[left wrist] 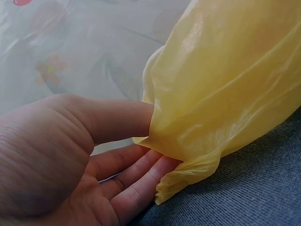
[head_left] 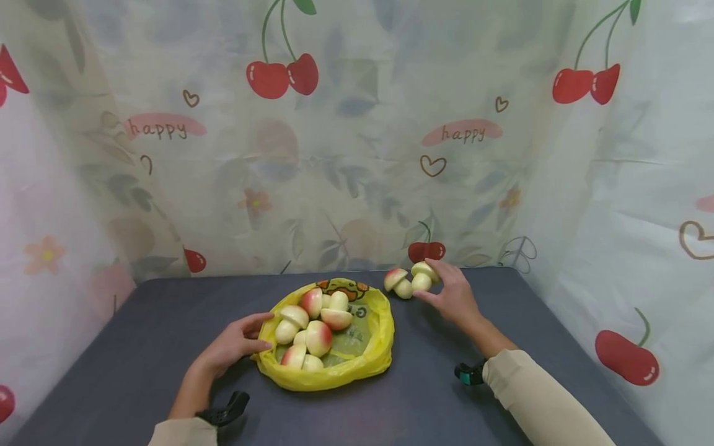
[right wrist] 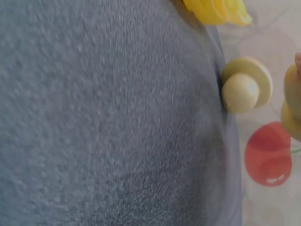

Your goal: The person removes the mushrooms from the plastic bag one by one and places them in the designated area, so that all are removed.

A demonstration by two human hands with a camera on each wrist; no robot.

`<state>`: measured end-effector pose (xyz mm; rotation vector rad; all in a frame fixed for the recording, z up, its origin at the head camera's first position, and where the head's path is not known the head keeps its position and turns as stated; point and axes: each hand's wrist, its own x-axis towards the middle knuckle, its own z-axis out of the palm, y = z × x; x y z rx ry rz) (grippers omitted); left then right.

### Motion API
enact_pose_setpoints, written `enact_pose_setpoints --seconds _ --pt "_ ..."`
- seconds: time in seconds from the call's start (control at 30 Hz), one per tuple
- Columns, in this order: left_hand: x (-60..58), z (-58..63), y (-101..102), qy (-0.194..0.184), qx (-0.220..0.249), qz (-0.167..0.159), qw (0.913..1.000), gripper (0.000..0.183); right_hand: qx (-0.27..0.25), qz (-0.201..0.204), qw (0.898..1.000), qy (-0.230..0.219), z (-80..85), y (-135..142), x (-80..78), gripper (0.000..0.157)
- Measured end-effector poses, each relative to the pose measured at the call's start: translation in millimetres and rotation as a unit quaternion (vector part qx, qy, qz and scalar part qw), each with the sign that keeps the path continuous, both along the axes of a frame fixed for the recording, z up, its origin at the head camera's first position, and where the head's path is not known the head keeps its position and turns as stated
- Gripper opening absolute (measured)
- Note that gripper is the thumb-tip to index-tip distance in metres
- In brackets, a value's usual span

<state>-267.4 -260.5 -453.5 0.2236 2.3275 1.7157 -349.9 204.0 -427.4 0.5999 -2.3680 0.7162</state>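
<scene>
A yellow plastic bag point(head_left: 357, 378), its mouth spread wide, sits on the dark table with several toy mushrooms point(head_left: 319, 337) inside, cream with some red-tinted caps. At its left rim, my left hand point(head_left: 231, 344) holds the edge between thumb and fingers; the left wrist view shows the bag's yellow film point(left wrist: 207, 108) between them. Beyond the bag to the right, my right hand point(head_left: 454, 297) grips a pale mushroom point(head_left: 422, 279) between thumb and fingers. Just left of it another mushroom point(head_left: 398, 283) with a reddish cap lies on the table. The right wrist view catches only a fingertip and part of the gripped mushroom point(right wrist: 292, 99).
The dark cloth-like tabletop point(head_left: 429, 396) ends at a hanging curtain point(head_left: 357, 204) printed with cherries and flowers, which also flanks both sides. Each wrist wears a black strap point(head_left: 223, 412).
</scene>
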Motion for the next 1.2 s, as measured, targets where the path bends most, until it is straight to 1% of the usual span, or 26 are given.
enact_pose_setpoints --seconds 0.03,0.13,0.2,0.43,0.6,0.73,0.93,1.2 --pt "-0.4 0.3 0.1 0.002 -0.001 -0.003 1.0000 0.074 0.001 -0.005 1.000 -0.004 -0.4 1.4 -1.1 0.078" --pt "-2.1 -1.0 0.5 0.000 0.003 0.007 1.0000 0.073 0.008 -0.022 0.999 -0.023 -1.3 5.2 -3.9 0.077" --pt "-2.8 -2.2 -0.2 0.000 0.003 0.005 1.0000 0.074 0.011 -0.031 0.999 -0.033 -2.6 6.9 -6.3 0.078" --pt "-3.0 -5.3 -2.6 0.000 0.012 -0.002 0.9999 0.075 0.021 -0.043 0.998 -0.037 -13.6 12.0 -17.2 0.076" --pt "-2.9 -5.6 -3.4 0.002 0.009 0.002 1.0000 0.076 0.035 -0.056 0.995 -0.070 -19.3 14.7 -27.4 0.074" --pt "-3.3 -5.2 -3.7 -0.001 0.009 0.004 1.0000 0.076 0.038 -0.067 0.992 -0.097 -19.7 14.2 -33.7 0.074" --pt "-3.5 -4.5 -3.8 -0.003 0.009 -0.001 1.0000 0.075 0.043 -0.076 0.987 -0.135 -17.7 9.9 -39.0 0.074" --pt "-4.2 -4.1 -3.9 0.001 0.005 -0.004 1.0000 0.075 0.053 -0.085 0.984 -0.149 -21.7 5.5 -42.4 0.074"
